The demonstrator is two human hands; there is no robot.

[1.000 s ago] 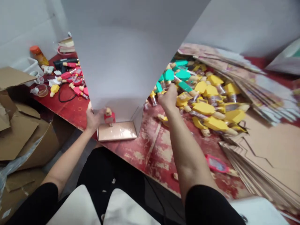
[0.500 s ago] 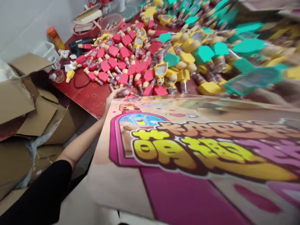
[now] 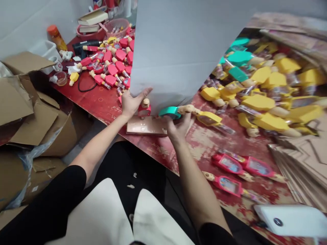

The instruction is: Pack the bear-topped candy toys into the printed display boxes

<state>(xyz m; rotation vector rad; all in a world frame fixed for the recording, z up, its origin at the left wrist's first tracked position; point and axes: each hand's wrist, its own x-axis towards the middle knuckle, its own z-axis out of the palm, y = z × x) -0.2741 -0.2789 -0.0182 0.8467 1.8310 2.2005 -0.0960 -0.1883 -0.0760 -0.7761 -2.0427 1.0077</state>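
Note:
An upright cardboard display box (image 3: 171, 44) shows its plain grey inner face, with a printed pink strip (image 3: 150, 126) at its bottom edge. My left hand (image 3: 131, 103) is at its lower left corner, thumb and fingers apart, beside a red toy (image 3: 144, 109) standing in the box. My right hand (image 3: 177, 127) is closed around a teal toy (image 3: 170, 112) and a yellow toy (image 3: 209, 118) at the box's lower right. The yellow one sticks out to the right.
Red toys (image 3: 112, 69) lie left of the box, yellow toys (image 3: 270, 102) right. Three pink-red toys (image 3: 227, 183) lie near a white phone (image 3: 293, 219). Folded cardboard (image 3: 306, 153) is stacked right, cartons (image 3: 38, 112) left. A heat gun (image 3: 87, 46) rests back left.
The printed panel that faced me is gone from the front, and the grey inner face now stands upright behind my hands. My right hand has come in from the right with toys.

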